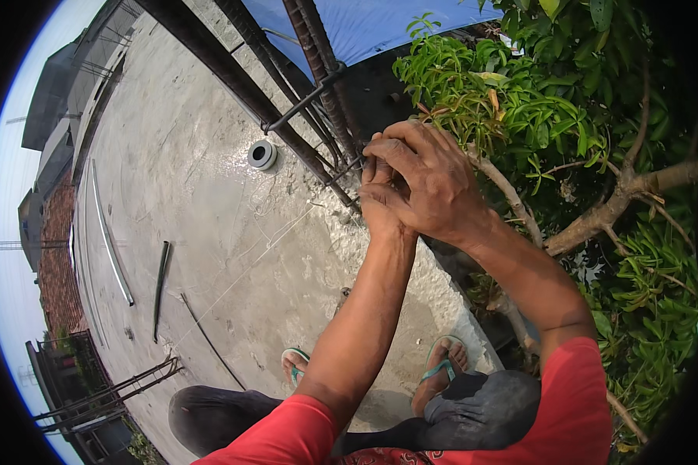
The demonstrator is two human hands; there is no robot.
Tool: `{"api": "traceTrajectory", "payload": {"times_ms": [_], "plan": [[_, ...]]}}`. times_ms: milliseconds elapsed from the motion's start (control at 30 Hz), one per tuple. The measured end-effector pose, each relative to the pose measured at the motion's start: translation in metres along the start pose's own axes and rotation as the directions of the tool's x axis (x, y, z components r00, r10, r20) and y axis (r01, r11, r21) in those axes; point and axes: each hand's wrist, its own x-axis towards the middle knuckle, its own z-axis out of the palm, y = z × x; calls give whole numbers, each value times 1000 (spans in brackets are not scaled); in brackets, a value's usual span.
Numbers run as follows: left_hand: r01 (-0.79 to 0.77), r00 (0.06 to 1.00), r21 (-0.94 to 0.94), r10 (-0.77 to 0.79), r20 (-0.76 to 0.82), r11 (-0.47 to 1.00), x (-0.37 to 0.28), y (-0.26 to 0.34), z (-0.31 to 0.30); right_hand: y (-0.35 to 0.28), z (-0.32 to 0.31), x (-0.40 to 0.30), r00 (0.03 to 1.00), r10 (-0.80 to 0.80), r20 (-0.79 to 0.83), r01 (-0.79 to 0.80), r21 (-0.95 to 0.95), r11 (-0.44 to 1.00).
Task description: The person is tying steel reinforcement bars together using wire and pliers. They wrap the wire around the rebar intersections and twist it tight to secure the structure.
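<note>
Both hands meet beside the lower end of a rebar column [308, 142], which is tied with square steel stirrups [302, 104]. My right hand [433, 177] lies over the left, its fingers bent towards the bars. Much of my left hand [378, 203] is covered by it; a thumb and curled fingers show near the lowest stirrup. What either hand grips, if anything, is hidden. A thin white string [250, 261] runs across the concrete slab [209, 203] to a small peg or nail [314, 203] left of the hands.
A grey ring-shaped roll or fitting [262, 155] rests on the slab. Metal strips [109, 232], a dark bar [161, 290] and a thin rod [212, 340] lie leftwards. The slab's rough edge [442, 290] drops off at right, beside tree branches [593, 224]. A blue tarp [372, 26] is beyond.
</note>
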Motion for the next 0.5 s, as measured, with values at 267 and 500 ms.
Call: {"api": "traceTrajectory", "payload": {"times_ms": [267,500], "plan": [[152,977,-136,-170,-127,979,4,3,0,9,14,6,989,-99,106,108,-90,990],[169,974,-85,-179,-137,982,8,5,0,39,2,19,937,-291,191,296,5,955]]}}
